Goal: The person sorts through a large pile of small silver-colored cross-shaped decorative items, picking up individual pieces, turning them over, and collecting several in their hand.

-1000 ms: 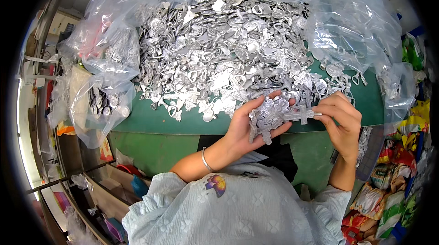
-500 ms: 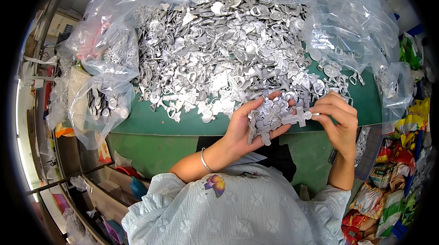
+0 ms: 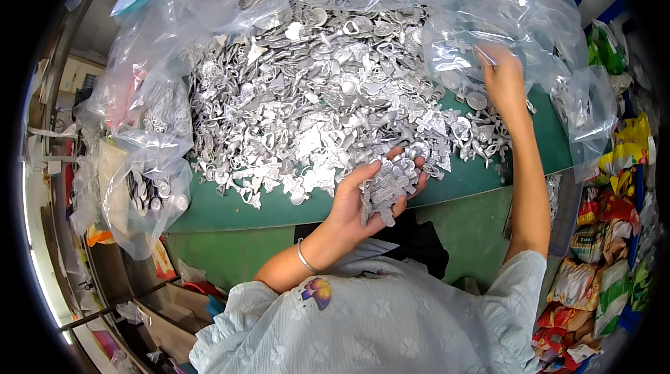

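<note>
My left hand [image 3: 363, 196] is cupped palm up at the green table's near edge [image 3: 258, 215] and holds a small stack of silver metal pieces [image 3: 386, 189]. Beyond it lies a big heap of silver cast metal pieces [image 3: 314, 105] spread over the table. My right hand [image 3: 504, 79] is stretched out far to the right, at the clear plastic bags [image 3: 502, 18] behind the heap. Its fingers pinch a thin pale piece [image 3: 484, 55] at the edge of a bag; I cannot tell what the piece is.
Clear bags holding more silver pieces [image 3: 143, 185] hang over the table's left end. Colourful packets [image 3: 607, 262] are piled at the right. A metal rack [image 3: 52, 143] runs along the left, and clutter [image 3: 174, 297] lies on the floor below the table.
My right hand has left the stack in my left hand and reached up and away to the bags at the far right. The left hand still holds the stack.
</note>
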`<state>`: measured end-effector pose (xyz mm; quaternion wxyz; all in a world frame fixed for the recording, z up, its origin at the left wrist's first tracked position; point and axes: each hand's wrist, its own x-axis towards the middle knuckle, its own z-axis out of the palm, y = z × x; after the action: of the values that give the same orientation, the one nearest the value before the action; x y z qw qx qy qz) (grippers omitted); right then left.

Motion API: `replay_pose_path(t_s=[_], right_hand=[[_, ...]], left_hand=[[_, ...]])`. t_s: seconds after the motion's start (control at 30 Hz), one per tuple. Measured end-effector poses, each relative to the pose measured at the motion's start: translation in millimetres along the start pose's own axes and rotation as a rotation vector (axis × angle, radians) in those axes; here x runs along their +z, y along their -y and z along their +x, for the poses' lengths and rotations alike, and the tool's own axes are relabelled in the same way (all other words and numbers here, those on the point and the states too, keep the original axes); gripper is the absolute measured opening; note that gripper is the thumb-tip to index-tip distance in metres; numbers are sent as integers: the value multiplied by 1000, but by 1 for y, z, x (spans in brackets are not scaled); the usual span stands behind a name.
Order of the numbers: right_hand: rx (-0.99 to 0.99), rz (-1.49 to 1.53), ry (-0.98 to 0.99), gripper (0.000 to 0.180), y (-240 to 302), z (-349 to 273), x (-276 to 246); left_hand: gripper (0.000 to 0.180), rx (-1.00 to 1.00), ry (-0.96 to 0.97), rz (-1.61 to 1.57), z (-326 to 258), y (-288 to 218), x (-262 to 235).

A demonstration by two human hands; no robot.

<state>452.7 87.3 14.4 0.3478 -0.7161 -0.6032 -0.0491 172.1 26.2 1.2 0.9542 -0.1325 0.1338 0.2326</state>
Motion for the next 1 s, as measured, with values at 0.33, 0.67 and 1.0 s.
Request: replay_pose_path(t_s=[0.33,0.67,1.0], right_hand=[[-42,-307,101,9,-43,18,34],[-197,83,-72,9,44,-55,-43],[72,48,-98,13,7,-24,-20]], left_hand=[[34,21,-22,-8,-5,-4,-3],[38,36,18,-30,-4,-4,-6],[38,20,7,101,-25,2,-13]])
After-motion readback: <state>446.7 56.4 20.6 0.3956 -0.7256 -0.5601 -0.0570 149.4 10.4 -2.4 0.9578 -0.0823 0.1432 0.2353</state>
